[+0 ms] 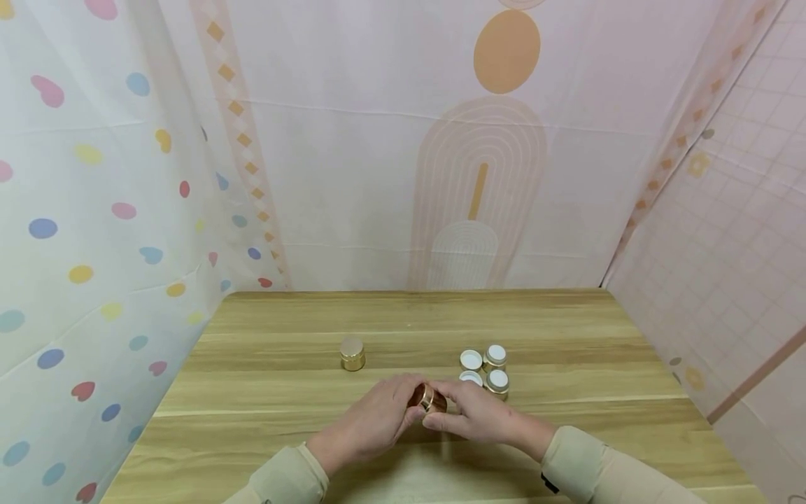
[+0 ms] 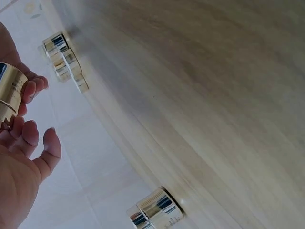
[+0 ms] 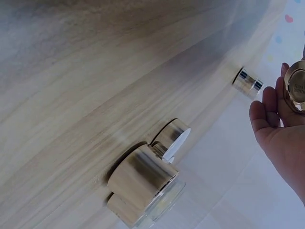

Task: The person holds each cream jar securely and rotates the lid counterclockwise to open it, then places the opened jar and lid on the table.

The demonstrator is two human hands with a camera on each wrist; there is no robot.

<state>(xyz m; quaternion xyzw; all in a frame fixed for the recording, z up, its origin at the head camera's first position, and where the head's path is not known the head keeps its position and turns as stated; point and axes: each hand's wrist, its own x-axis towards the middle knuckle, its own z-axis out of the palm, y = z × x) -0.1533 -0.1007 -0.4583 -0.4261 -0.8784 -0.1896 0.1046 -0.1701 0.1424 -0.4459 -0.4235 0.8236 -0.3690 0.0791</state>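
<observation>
A small gold cosmetic jar is tilted on its side between my two hands, raised above the wooden table. My left hand grips one end of it, and the fingers of my right hand hold the other. Its shiny side with small print shows in the left wrist view, where the jar is cut off by the frame edge. From the right wrist, the round end of the jar is visible, with marks stamped in it.
A capped gold jar stands left of centre on the table. Beyond my right hand are two lidless jars with white tops, one behind the other. Two upturned lids lie beside them. Patterned curtains enclose the table.
</observation>
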